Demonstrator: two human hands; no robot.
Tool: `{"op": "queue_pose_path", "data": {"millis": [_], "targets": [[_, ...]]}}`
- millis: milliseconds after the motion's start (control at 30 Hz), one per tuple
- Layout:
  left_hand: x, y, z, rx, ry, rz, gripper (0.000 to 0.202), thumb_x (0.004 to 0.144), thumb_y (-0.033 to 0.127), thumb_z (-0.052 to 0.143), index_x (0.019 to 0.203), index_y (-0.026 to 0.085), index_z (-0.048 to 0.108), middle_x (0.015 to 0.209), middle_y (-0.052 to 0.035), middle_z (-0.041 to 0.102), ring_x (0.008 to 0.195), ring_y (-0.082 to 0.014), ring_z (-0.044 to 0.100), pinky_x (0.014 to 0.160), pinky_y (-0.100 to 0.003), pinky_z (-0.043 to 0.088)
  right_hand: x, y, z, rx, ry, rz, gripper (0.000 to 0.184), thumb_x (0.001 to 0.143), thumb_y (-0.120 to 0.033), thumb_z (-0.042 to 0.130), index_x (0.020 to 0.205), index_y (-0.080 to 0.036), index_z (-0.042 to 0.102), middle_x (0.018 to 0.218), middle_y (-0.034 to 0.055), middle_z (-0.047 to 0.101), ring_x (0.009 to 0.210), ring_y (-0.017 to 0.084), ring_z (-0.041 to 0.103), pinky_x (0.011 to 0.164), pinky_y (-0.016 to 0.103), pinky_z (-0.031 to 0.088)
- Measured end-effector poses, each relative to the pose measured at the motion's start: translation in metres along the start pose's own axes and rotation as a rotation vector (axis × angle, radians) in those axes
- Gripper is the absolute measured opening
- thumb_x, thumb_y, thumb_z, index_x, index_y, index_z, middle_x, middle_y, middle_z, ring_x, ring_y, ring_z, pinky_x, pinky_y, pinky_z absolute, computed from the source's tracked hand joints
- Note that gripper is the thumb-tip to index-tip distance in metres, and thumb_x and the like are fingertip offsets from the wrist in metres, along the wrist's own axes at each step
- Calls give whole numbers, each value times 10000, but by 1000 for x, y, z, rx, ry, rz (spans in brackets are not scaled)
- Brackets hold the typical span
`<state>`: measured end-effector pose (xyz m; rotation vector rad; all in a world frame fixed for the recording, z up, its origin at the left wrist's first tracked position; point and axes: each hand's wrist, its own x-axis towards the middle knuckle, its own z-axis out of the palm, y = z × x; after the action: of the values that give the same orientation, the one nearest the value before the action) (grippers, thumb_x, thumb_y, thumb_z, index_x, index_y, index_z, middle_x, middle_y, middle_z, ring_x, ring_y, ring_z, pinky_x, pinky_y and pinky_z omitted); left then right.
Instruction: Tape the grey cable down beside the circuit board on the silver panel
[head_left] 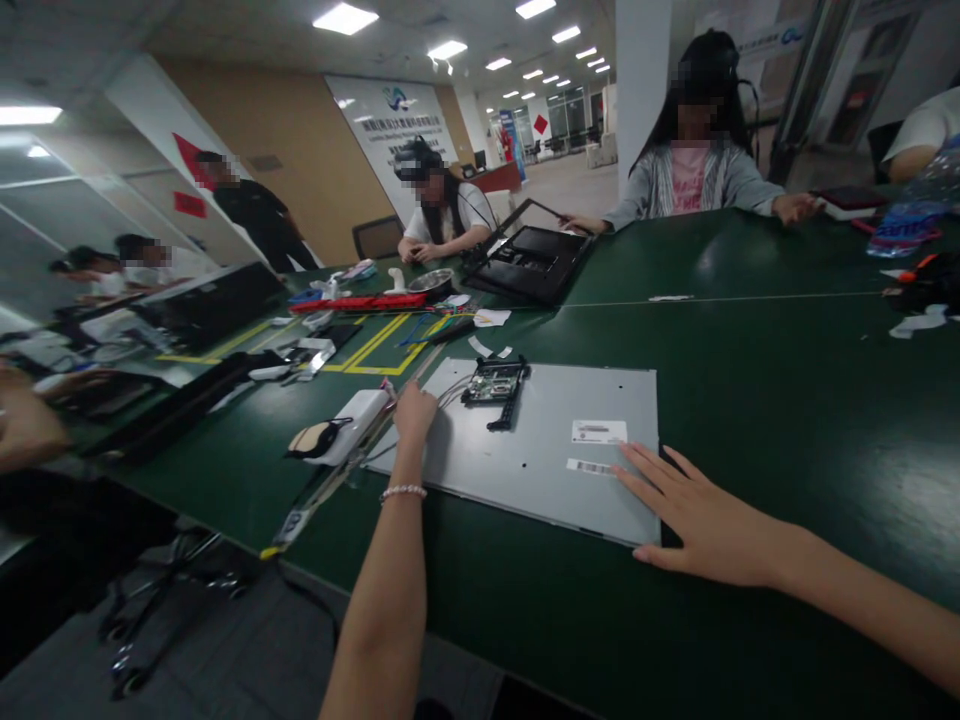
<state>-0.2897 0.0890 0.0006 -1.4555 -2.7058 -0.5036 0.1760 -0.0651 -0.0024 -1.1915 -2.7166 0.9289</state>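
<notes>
A flat grey metal display panel (555, 490) lies face down on the table, two white labels (598, 431) on its right part. A small green circuit board in a black frame (495, 385) sits on the panel, with thin cables (452, 390) running left from it. At the panel's left edge, beside those cables, is my left hand (415, 410), its fingers closed; what they hold is hidden. My right hand (701, 515) rests with spread fingers on the panel's right edge, fingertips by the labels, holding nothing.
Left of the panel lie a white case with a black strap (349, 430) and a long strip (330, 485). Farther back are a black monitor housing (532, 260), a red bundle (360, 303) and a metal bowl (431, 282). Co-workers sit across and to the left.
</notes>
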Motion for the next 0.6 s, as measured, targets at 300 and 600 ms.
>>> {"op": "queue_pose_path", "data": {"millis": [300, 600], "targets": [[-9, 12, -4, 122, 19, 31, 375, 862, 184, 391, 1108, 114, 667, 1118, -207, 683, 1071, -336, 636, 869, -424, 510, -40, 32, 1, 555, 367, 307, 828, 873, -661, 445, 1550, -391, 52, 1641, -33, -22, 1477, 308, 65, 1171, 542, 157], [-32, 41, 0, 292, -10, 170, 439, 902, 279, 381, 1080, 5, 675, 1104, -295, 650, 1084, -385, 613, 891, -463, 498, -63, 66, -9, 1180, 626, 389, 680, 901, -611, 333, 1515, -336, 236, 1564, 46, 345, 1414, 229, 322, 1135, 456, 276]]}}
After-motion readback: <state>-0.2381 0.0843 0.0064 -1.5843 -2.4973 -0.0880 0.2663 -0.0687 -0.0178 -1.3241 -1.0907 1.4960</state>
